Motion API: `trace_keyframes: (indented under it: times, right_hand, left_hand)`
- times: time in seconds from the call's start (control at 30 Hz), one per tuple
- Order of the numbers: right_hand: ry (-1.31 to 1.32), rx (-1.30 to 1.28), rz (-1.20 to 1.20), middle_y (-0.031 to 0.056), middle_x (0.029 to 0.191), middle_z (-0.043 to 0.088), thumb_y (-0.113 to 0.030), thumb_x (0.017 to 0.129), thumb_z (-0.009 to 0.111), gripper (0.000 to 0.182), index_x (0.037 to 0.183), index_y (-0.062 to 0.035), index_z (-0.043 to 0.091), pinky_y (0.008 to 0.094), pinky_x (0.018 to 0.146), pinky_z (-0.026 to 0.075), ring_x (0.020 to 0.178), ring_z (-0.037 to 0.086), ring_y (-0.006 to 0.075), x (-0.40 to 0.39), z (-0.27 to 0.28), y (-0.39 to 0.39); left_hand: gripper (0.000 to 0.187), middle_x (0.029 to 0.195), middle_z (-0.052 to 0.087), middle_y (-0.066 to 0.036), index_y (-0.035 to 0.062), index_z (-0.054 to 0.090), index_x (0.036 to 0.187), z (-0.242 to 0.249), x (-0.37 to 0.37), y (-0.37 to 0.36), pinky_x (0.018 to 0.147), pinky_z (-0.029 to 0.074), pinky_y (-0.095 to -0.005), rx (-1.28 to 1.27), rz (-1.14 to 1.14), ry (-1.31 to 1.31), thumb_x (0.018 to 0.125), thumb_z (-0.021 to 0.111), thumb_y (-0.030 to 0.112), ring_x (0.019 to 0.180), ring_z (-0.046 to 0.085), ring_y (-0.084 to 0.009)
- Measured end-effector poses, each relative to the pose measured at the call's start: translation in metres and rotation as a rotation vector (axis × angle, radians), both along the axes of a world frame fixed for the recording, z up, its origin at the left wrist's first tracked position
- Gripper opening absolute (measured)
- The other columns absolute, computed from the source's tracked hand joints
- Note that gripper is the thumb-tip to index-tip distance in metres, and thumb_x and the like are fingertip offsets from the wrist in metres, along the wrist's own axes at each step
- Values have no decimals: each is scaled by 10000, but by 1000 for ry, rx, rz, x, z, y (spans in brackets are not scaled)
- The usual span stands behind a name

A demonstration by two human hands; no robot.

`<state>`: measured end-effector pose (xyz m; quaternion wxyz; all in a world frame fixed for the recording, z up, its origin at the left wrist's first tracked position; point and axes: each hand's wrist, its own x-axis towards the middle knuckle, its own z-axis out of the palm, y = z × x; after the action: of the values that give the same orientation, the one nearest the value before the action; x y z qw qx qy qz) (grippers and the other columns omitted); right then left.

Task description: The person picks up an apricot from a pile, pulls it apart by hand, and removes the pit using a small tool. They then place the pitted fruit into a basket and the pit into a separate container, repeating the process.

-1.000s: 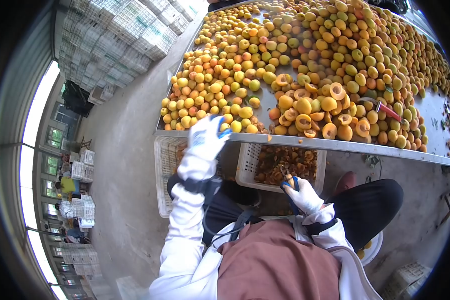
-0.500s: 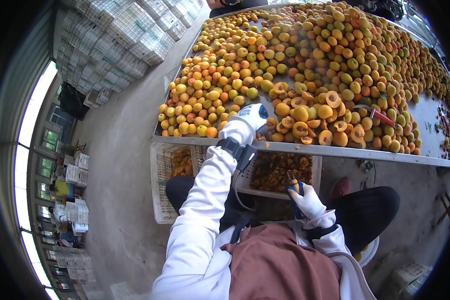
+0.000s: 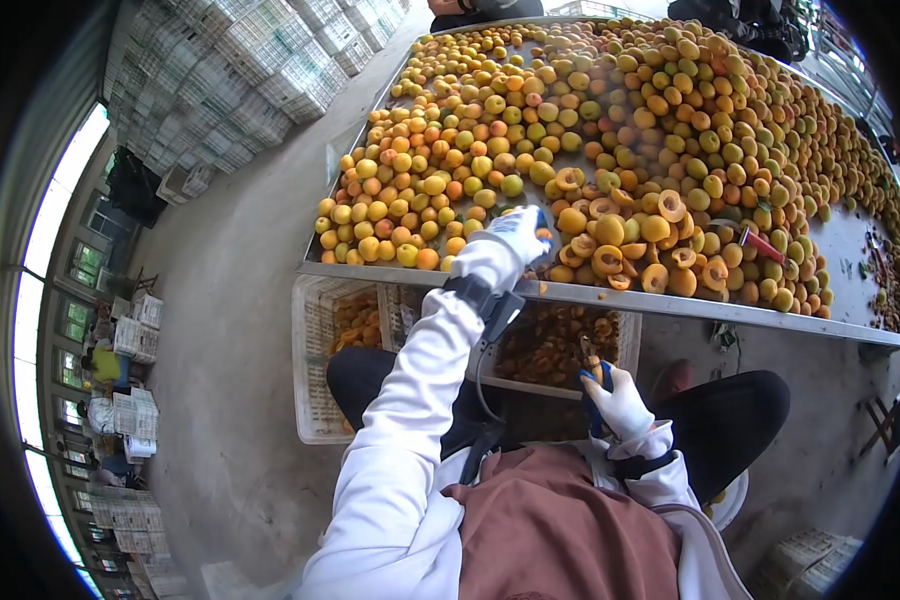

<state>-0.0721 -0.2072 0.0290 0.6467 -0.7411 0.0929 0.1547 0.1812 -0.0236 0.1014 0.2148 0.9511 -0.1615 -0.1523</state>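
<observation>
My left hand [image 3: 515, 236], in a white glove with blue finger coating, is closed at the near edge of the metal table. A bit of orange apricot [image 3: 544, 234] shows between its fingertips, mostly hidden by the glove. Halved apricots [image 3: 607, 260] lie in a heap just right of it, and whole apricots [image 3: 380, 215] spread to its left. Lower down, in front of my body, my right hand [image 3: 620, 405] is wrapped round a small hand tool [image 3: 592, 365] with a metal tip and a wood-coloured part. The tool points up, over a crate of dark apricot pieces [image 3: 550, 345].
A white crate [image 3: 315, 400] with orange apricot pieces stands under the table's left end. On the table [image 3: 840, 255] lies a red-handled tool [image 3: 762, 245] among the fruit. Stacked crates [image 3: 230, 80] rise at far left; people sit beyond the table's far edge.
My left hand has shifted slightly right, and orange fruit now shows at its fingertips. My right hand keeps its hold on the tool, almost unmoved. The whole view has tilted a little.
</observation>
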Motion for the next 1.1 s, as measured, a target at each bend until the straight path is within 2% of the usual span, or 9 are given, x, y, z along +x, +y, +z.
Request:
trace_keyframes:
  times: [0.03,0.07,0.23,0.5,0.63,0.83,0.93,1.0,1.1]
  right_hand:
    - [1,-1,1,47,696,623,-231,969,665,236,973,4,642,326,578,481,617,576,124,-2,7,-1]
    - [-1,80,-36,30,692,615,-222,978,661,217,977,-6,641,302,567,473,608,567,108,-2,15,-2]
    - [-59,258,-33,-15,718,593,-181,999,641,173,1082,-30,623,239,551,450,606,546,63,3,61,8]
    - [-128,169,92,5,785,630,-121,968,626,223,1149,8,627,262,633,472,695,545,73,20,83,36]
    - [-126,214,94,31,799,649,-132,966,625,235,1148,17,635,274,649,473,713,534,72,21,83,48]
    - [-135,104,98,71,793,657,-147,959,652,217,1087,28,641,303,672,486,718,541,102,22,73,55]
    - [-277,31,62,140,825,696,-136,944,664,233,1104,30,637,344,704,516,731,644,187,18,69,58]
    - [-356,-43,64,216,893,712,-124,928,672,259,1132,30,629,382,754,536,834,721,323,15,76,58]
    - [-334,-42,82,254,957,712,-112,920,674,280,1158,28,623,404,778,543,929,713,412,15,81,57]
  left_hand:
    - [252,1057,688,-137,37,600,1135,-3,1,6,675,583,-380,-256,124,112,970,664,216,821,707,-226]
    - [212,923,666,-81,35,596,1090,-10,-9,15,541,558,-340,-833,232,336,986,659,209,687,666,-153]
    - [182,892,643,-63,72,603,1117,5,-99,23,601,505,-296,-1661,323,594,1017,594,223,655,606,-167]
    - [327,806,619,-31,59,616,1239,-16,-149,11,551,445,-233,-1698,364,581,1052,555,322,590,539,-91]
    - [380,758,610,-35,60,630,1145,-7,-164,1,593,542,-283,-1691,704,551,1052,530,415,646,628,-146]
    - [375,952,706,-72,96,634,1124,6,-179,1,707,609,-365,-1800,638,626,1052,522,446,790,701,-213]
    - [351,957,701,-80,93,634,1119,12,-184,1,699,610,-370,-1821,588,600,1052,529,421,796,702,-221]
    - [304,983,699,-87,90,634,1135,8,-183,6,715,613,-372,-1836,455,601,1055,543,369,820,705,-230]
    - [353,961,661,-96,44,608,1186,7,-184,6,766,595,-404,-1798,419,524,1053,540,363,823,678,-256]
